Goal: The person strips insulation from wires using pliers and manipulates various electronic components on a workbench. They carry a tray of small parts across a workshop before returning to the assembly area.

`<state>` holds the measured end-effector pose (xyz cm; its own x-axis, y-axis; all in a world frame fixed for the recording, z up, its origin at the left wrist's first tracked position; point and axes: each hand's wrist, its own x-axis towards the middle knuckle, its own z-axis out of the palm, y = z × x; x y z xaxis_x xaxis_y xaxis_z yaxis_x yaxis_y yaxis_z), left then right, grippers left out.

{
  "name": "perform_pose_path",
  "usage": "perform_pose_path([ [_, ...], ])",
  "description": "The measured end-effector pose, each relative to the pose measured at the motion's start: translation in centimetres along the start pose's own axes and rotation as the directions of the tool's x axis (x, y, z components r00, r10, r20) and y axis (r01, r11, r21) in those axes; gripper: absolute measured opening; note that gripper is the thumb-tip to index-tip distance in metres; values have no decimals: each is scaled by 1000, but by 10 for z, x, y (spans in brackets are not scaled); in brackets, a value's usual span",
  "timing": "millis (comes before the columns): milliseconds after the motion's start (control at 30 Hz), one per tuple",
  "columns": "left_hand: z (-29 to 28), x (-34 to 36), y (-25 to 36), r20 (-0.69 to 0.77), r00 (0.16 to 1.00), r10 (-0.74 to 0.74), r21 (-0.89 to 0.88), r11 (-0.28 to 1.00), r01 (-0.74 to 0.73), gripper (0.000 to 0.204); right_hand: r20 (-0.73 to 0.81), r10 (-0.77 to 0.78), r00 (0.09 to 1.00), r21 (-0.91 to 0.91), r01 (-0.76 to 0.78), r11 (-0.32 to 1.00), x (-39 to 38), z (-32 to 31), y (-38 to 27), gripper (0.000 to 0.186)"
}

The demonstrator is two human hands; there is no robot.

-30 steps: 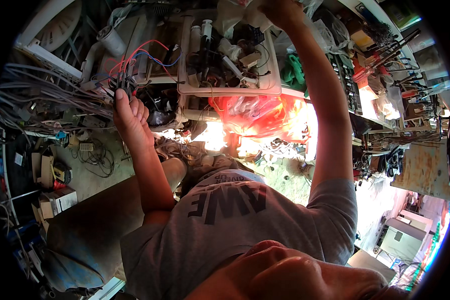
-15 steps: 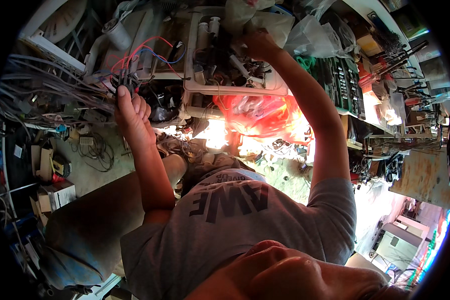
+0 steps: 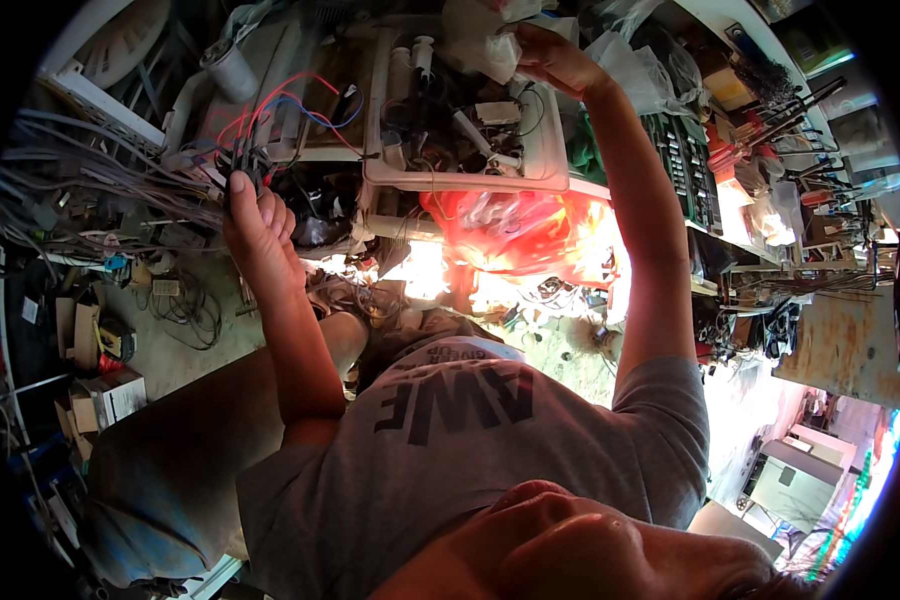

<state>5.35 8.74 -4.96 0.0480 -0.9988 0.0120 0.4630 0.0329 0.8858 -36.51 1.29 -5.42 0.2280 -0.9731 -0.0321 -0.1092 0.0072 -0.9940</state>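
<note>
Right hand [image 3: 562,66] has shifted beside one bag [image 3: 485,52], grip unclear; left fingers [image 3: 273,214] clamp one cable bundle [image 3: 243,160].

Left hand [image 3: 258,215]: closed — fingers curled, thumb uppermost
Left arm [image 3: 300,350]: elbow bent, forearm raised
Right arm [image 3: 655,220]: stretched well forward
Right hand [image 3: 560,65]: raised — fingers pointing left

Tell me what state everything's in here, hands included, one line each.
Left hand, closed around dark cables
Right hand, at a translucent plastic bag; grip unclear
Translucent plastic bag, crumpled
Plastic tray, uncovered, filled with assorted parts
Red plastic bag, bulging
Red wire, bent in an arc
</note>
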Motion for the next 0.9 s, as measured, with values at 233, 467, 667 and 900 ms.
perform_pose_path([
  [233, 4, 1, -1, 0, 1000, -1, 4, 1000, 1, 42, 41, 49, 998, 256, -58, 965, -17, 22, -15, 38],
  [467, 8, 1, 1, 22, 1000, -8, 8, 1000, 8, 38, -11, -21, 1000, 476, 24, 879, -31, 39, -10, 44],
  [667, 12, 2, 0, 70, 997, -18, 11, 1000, 18, 37, -137, 44, 990, 812, 86, 577, -43, 52, 3, 50],
  [900, 14, 5, -6, 72, 997, -40, -4, 999, 41, 40, -65, -19, 998, 926, 67, 371, -61, 72, 8, 52],
])
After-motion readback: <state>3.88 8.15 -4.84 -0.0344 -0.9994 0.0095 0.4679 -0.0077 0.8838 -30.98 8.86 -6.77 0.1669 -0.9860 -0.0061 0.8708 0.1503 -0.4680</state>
